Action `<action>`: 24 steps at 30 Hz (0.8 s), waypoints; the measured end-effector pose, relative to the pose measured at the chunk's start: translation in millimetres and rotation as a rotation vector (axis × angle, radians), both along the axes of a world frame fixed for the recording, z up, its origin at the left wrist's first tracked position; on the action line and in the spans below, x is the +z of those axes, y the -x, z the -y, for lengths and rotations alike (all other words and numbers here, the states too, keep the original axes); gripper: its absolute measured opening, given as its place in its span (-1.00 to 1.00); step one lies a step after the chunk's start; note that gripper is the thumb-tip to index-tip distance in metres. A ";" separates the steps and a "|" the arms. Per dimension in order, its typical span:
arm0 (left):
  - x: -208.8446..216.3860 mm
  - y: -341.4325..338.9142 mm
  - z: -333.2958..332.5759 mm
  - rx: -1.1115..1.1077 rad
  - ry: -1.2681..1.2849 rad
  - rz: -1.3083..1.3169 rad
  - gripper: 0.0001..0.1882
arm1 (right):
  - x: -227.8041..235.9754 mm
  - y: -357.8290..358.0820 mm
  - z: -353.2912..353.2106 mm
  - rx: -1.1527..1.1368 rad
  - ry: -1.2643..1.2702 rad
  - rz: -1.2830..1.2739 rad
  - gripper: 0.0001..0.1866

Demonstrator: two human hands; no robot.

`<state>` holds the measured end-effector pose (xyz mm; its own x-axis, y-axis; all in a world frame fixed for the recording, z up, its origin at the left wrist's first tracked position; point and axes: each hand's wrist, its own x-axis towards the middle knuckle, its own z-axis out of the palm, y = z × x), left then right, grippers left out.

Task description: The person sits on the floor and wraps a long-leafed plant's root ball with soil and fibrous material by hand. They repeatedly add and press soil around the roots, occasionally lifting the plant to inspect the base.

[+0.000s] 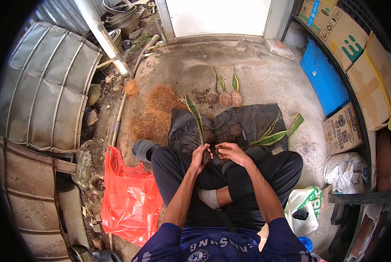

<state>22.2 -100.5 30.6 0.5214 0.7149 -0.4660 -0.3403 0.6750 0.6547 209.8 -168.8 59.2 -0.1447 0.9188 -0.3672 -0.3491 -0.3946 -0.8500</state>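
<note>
My left hand (pixel 199 158) is closed round the base of a snake plant leaf (pixel 195 112), which stands upright with dark soil (pixel 207 157) about its lower end. Close beside it, my right hand (pixel 231 153) has its fingers curled inward; whatever they pinch is too small to make out. Both hands are over my crossed legs. Beyond them a black plastic sheet (pixel 186 131) carries loose soil and a dark soil ball (pixel 235 129). More yellow-edged snake plant leaves (pixel 272 138) lie at the sheet's right side.
Three string-wrapped plant balls (pixel 224 99) with leaves stand beyond the sheet. Brown coconut fibre (pixel 154 118) lies to the left, near a red plastic bag (pixel 132 198). White string (pixel 307 153) is at right, below a blue bin (pixel 324 76) and cardboard boxes (pixel 372 83).
</note>
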 end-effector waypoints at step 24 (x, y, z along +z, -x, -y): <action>3.7 -0.4 -0.6 0.023 -0.020 0.012 -0.68 | 8.8 0.3 -0.3 -0.043 0.044 -0.008 -0.68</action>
